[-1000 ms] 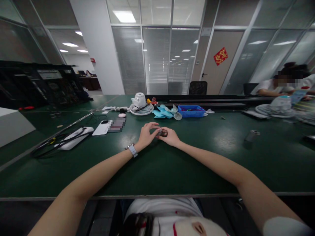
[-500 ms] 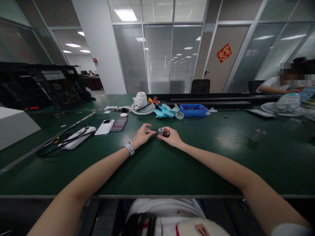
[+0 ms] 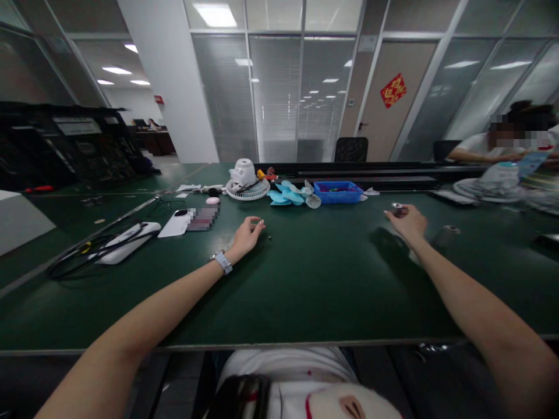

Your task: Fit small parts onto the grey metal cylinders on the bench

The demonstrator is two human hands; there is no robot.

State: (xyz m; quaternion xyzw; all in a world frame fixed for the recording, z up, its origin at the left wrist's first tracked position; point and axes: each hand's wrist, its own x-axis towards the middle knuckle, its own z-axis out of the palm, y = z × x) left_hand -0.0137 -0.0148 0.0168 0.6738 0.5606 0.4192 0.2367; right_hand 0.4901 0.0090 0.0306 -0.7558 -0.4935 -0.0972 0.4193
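Observation:
My right hand (image 3: 409,224) is raised over the right half of the green table, its fingers closed round a small grey metal motor (image 3: 397,209). Only the top end of that motor shows between thumb and fingers. A second, similar motor (image 3: 449,234) stands on the table just right of the hand. My left hand (image 3: 248,237), with a watch at the wrist, rests on the table left of centre. Its fingertips are bent together; what they hold, if anything, is too small to make out. A tiny dark piece (image 3: 269,237) lies just right of those fingers.
A white fan (image 3: 247,185), blue fan blades (image 3: 288,194) and a blue tray (image 3: 338,193) stand toward the back. Left lie a white phone (image 3: 173,226) and a white device (image 3: 131,244) with black cables. A person (image 3: 480,148) sits at the far right.
My right hand has carried the motor up and far to the right, away from my left hand. The left fingers have drawn together. The tiny dark piece now shows on the table.

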